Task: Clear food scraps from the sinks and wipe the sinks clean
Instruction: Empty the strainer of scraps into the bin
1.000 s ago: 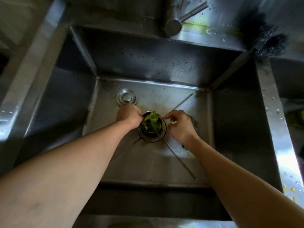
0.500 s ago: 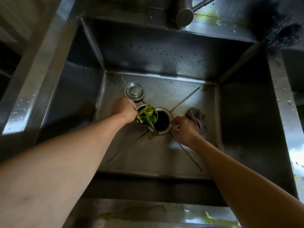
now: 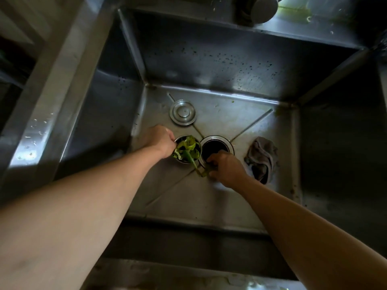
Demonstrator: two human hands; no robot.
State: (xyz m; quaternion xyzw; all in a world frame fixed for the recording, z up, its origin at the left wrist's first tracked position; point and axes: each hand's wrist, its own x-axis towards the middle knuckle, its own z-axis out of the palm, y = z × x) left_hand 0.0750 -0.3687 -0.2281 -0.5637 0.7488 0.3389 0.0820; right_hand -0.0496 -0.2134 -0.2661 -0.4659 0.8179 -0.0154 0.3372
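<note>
Scraps of green vegetable fill the strainer basket, which my left hand grips by its rim at nine o'clock, just left of the open drain on the sink floor; my right hand pinches a green strip at the drain's six o'clock; a stopper lid lies at eleven o'clock; a crumpled cloth at three.

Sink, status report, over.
Left hand grips strainer basket of green scraps, out of the open drain. Right hand pinches fallen scrap. Rag lies right.
</note>
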